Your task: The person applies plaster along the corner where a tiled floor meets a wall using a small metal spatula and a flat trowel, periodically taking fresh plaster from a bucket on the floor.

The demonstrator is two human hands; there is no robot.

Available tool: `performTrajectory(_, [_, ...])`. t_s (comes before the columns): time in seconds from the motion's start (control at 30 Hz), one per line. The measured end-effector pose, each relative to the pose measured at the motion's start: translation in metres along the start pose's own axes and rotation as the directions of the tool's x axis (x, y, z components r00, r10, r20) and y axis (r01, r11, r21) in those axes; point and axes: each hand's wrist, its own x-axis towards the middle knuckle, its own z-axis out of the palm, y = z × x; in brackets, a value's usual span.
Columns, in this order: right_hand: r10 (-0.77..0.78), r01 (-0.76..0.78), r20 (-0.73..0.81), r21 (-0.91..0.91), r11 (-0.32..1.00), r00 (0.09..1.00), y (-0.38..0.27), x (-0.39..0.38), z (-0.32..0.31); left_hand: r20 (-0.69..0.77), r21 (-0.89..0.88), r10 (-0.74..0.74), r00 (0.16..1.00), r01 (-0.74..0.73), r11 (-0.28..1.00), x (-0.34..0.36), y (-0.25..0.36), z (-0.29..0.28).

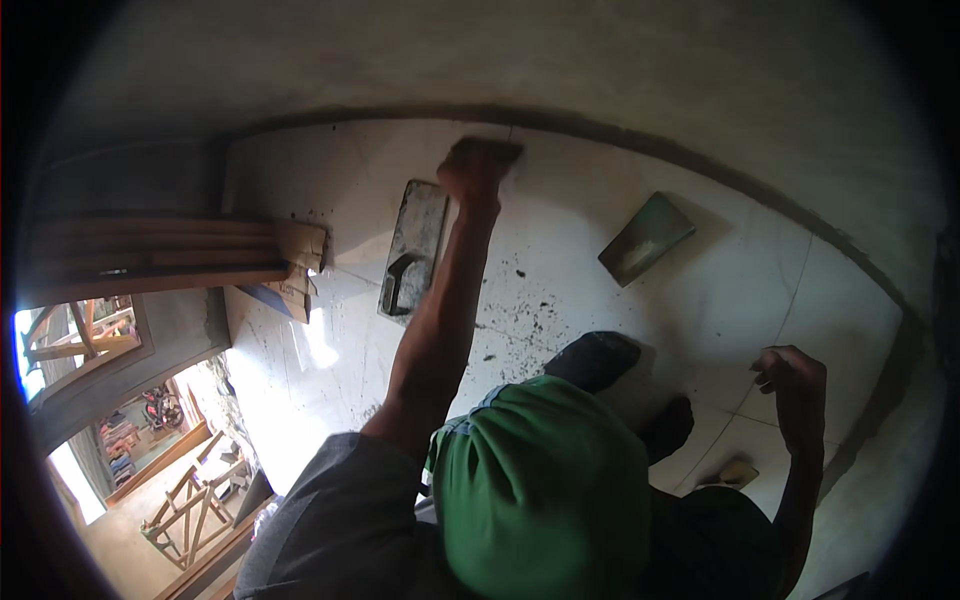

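Note:
My left hand [470, 172] is at the far part of the white tiled floor [540, 300], its fingers closed on a dark flat object [505, 152], blurred and indistinct. Just below it lies a mortar-stained rectangular float [412, 240] with an open handle, partly behind my forearm. A greenish-grey rectangular block [646, 238] lies to the right. My right hand [795, 375] hangs at the right, fingers loosely bent and apart, with nothing visible in them. My dark shoes [590, 355] and green clothing [540, 480] are below.
A grey wall [520, 60] curves around the tiles, dark along its foot. Long brown boards [160, 240] and torn cardboard [300, 245] are at the left, near openings showing timber frames [190, 510] and clutter. Dark crumbs are scattered on the tiles; a small yellowish item [737, 472] lies lower right.

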Motion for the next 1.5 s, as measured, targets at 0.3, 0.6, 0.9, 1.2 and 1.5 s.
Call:
performTrajectory(0.3, [0.008,-0.009,0.028,0.033,0.999,1.000,0.004,-0.002,0.005,0.125,-0.844,-0.005,0.992,0.109,0.525,-0.025,-0.026,0.067])
performTrajectory(0.6, [0.009,-0.009,-0.020,0.023,1.000,1.000,0.006,-0.009,0.002,0.294,-0.751,-0.097,0.951,0.292,0.592,-0.021,0.012,0.039])
performTrajectory(0.9, [-0.021,0.021,0.004,0.024,0.999,1.000,0.003,-0.013,0.002,0.161,-0.968,-0.002,0.987,0.158,0.195,-0.043,0.035,0.072])
performTrajectory(1.2, [-0.012,0.011,0.048,0.029,1.000,0.999,0.007,-0.008,0.010,0.355,-0.926,-0.286,0.890,0.294,-0.235,-0.049,0.084,0.046])
performTrajectory(1.5, [-0.025,0.023,0.068,0.021,1.000,0.997,0.011,-0.008,0.012,0.185,-0.959,-0.164,0.969,0.141,-0.247,-0.045,0.093,0.038])
